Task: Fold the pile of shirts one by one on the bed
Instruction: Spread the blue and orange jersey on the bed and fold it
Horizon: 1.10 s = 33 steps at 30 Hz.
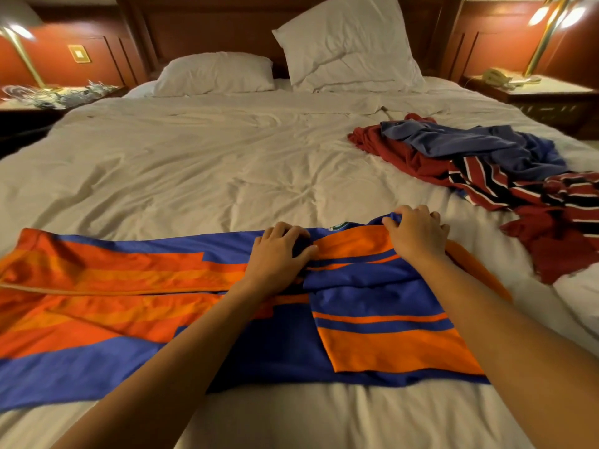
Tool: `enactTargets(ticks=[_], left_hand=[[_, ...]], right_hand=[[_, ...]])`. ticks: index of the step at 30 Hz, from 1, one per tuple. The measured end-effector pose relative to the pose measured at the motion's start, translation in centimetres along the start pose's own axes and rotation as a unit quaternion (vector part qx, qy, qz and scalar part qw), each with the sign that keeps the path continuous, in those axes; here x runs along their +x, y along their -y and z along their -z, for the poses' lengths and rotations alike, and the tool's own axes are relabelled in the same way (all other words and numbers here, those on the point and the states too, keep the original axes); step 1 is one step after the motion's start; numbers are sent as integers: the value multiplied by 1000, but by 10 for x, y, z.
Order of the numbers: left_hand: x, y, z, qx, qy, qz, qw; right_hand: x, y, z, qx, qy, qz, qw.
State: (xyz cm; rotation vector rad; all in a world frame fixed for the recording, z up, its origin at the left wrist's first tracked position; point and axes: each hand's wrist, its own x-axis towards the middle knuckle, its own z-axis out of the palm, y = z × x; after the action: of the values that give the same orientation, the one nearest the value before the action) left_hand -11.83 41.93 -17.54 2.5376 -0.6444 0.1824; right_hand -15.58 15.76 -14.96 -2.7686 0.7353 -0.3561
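Orange-and-blue striped shirt [162, 286] on the white bed [194, 163]: my left hand [282, 254] and right hand [416, 233] both clutch its fabric; crumpled red-and-blue shirt pile [486, 166] at two o'clock.

Wood headboard [207, 24], brass lamp [544, 37] at rt

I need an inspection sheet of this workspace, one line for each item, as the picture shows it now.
Surface: white bed, cover wrinkled.
Job's things: orange and blue shirt spread at near edge; pile of shirts unfolded, far right.
Clutter: two pillows by the headboard.
Grippers: left hand and right hand both grip the shirt's upper part.
Cables: pale tangle on left nightstand, too blurred to tell.
Surroundings: telephone on right nightstand; brass lamps both sides.
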Motion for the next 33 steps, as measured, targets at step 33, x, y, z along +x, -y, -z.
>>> enactTargets(ticks=[33], left_hand=[[-8, 10, 10, -151, -23, 90, 984]], right_hand=[[-55, -22, 20, 39, 29, 118, 992]])
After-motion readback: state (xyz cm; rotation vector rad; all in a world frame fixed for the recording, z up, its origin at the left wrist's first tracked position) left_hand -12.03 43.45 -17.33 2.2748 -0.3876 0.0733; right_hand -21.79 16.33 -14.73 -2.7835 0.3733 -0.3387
